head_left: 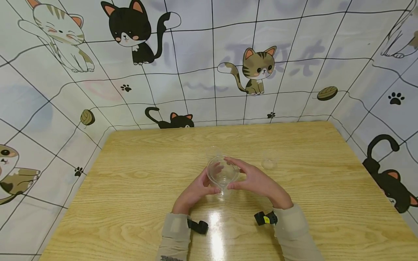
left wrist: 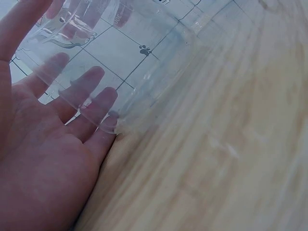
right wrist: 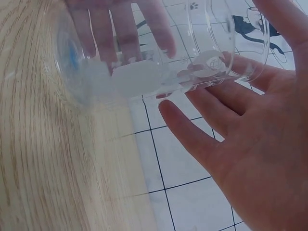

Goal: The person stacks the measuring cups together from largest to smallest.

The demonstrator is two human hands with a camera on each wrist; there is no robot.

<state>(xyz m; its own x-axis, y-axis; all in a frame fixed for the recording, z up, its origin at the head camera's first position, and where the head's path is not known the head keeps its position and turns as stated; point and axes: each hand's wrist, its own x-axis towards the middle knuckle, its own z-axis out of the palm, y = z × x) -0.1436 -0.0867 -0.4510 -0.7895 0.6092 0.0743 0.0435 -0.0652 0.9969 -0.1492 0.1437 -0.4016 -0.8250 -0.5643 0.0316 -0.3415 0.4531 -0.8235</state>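
A clear glass beaker [head_left: 223, 173] with a pouring lip and printed markings stands upright at the middle of the wooden table, its lip towards the person. My left hand [head_left: 196, 188] holds its left side, thumb near the lip and fingers round the far wall. From the opposite side my right hand [head_left: 258, 179] holds it, thumb near the lip and index finger at the far rim. In the right wrist view, the beaker's wall [right wrist: 137, 77] has a frosted patch, and its base is at or close to the tabletop; contact is unclear.
Behind the beaker is a faint transparent vessel [head_left: 213, 151]. Another small clear vessel [head_left: 269, 163] stands to the right, beyond the right hand. The wooden table [head_left: 137, 174] is bordered by a cat-patterned cloth [head_left: 202, 83] at the back and sides.
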